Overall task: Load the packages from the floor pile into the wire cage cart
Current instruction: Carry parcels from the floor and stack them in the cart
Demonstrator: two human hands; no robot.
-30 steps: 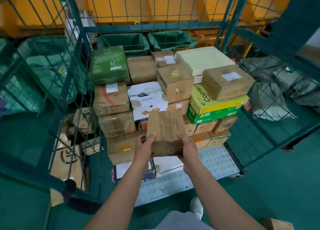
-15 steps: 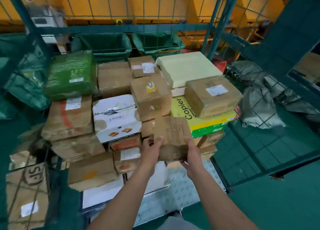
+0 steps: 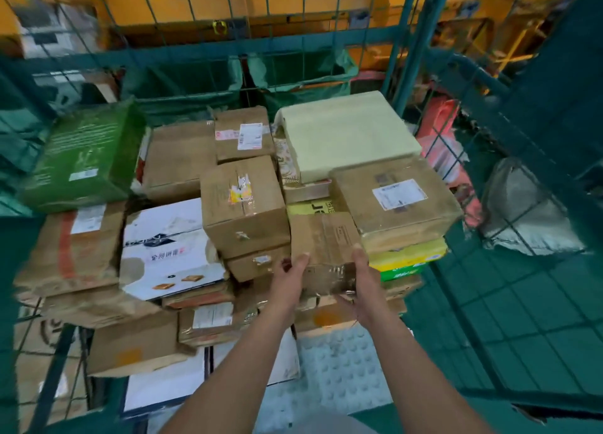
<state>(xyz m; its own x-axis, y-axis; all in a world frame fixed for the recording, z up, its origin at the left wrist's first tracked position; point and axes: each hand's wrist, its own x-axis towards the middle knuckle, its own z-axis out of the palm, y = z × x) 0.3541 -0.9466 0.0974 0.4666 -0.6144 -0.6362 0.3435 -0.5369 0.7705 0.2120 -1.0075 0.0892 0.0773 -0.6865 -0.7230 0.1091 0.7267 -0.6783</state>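
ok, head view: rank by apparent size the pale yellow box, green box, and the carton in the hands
1. Pale yellow box
2. Green box, close to it; both tilted, so unsure
3. Carton in the hands, clearly smallest

held box [image 3: 321, 244]: brown card with glossy tape strips
box left of the left hand [image 3: 166, 247]: white, dark band, small orange-brown pictures
box far left [image 3: 81, 159]: green, white label
slab beyond the hands [image 3: 346, 133]: pale yellow-green
pack right of the right hand [image 3: 408, 264]: yellow over green
cage [image 3: 401, 41]: teal wire
floor [image 3: 342, 368]: pale, studded
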